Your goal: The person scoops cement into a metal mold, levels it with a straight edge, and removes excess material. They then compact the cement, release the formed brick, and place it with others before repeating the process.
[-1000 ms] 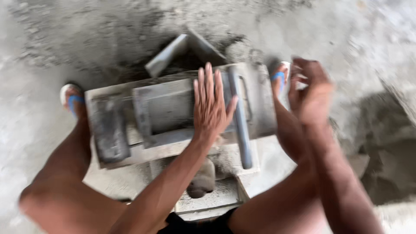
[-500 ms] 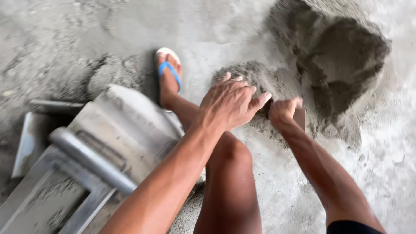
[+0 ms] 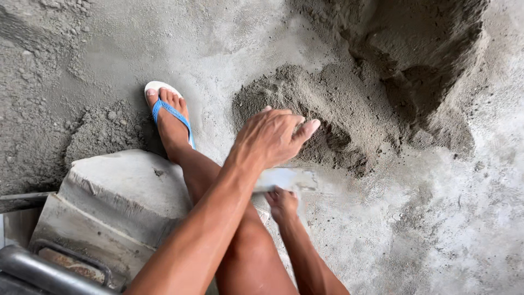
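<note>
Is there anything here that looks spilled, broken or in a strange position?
Nothing looks damaged. Loose grey sand lies heaped and scattered over the concrete floor, with a bigger pile behind. The left hand hovers above the heap, crossing over the right hand, which grips a pale flat tool.

Head camera looks steeply down, close over sandy floor (image 3: 436,229).

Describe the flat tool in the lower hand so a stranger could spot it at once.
Start at the big grey sand heap at top right and follow its low spill down to the pale floor. There, just below the left hand, the right hand grips a small flat blade. It is the only smooth, whitish, straight-edged thing among the loose dark sand.
</note>
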